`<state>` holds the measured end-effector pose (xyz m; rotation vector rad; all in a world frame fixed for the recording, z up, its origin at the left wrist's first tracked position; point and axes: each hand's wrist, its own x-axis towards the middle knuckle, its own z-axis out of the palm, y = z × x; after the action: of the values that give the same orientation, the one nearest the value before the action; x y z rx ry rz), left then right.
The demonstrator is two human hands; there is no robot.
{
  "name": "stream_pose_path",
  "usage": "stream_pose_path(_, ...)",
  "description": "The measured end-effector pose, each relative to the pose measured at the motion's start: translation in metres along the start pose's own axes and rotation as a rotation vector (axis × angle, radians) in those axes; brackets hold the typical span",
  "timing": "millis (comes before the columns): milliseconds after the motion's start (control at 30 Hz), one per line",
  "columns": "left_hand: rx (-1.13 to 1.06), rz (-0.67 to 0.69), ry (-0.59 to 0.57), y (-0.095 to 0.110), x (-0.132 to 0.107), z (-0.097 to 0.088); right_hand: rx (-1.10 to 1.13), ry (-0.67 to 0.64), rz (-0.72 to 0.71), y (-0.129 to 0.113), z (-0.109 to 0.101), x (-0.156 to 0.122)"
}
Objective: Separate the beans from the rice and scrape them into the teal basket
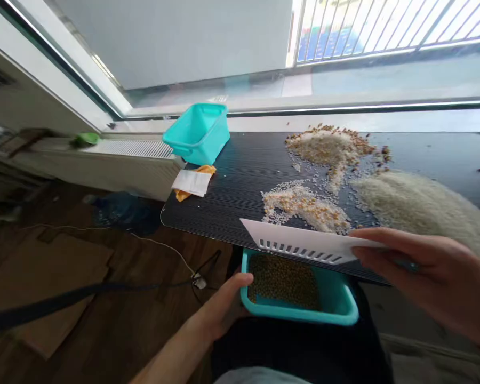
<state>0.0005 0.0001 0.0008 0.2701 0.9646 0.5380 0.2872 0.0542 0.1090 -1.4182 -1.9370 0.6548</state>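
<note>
R hand (432,280) pinches flat slotted scraper (296,240); L hand (224,306) holds teal tub (304,316).

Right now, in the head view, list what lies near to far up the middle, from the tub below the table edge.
Teal plastic tub of brown beans held by the left hand → white slotted plastic scraper in the right hand → nearer mixed pile of rice and beans → farther mixed pile → white window sill.
</note>
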Motion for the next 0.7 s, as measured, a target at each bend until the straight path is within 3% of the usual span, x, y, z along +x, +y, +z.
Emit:
stream_pose_path(233, 0.016, -0.001, 0.002, 0.001, 0.0, 0.001, -0.007, -0.028, 0.039, 0.001, -0.002, -0.01)
stream_pose_path(367, 0.013, 0.017, 0.005, -0.001, 0.002, 0.002, -0.057, 0.091, 0.053, -0.002, -0.006, -0.019)
stream_pose_path(433, 0.014, 0.025, 0.016, -0.002, 0.003, 0.004, -0.036, 0.083, 0.088, -0.006, 0.0, -0.021)
stream_pose_path(567, -0.007, 0.004, 0.028, -0.006, 0.006, 0.007, 0.116, -0.067, 0.201, -0.005, 0.022, -0.02)
stream_pose_path(700, -0.025, 0.014, 0.038, -0.01, 0.004, 0.008, 0.157, -0.001, 0.289, 0.007, 0.021, -0.027)
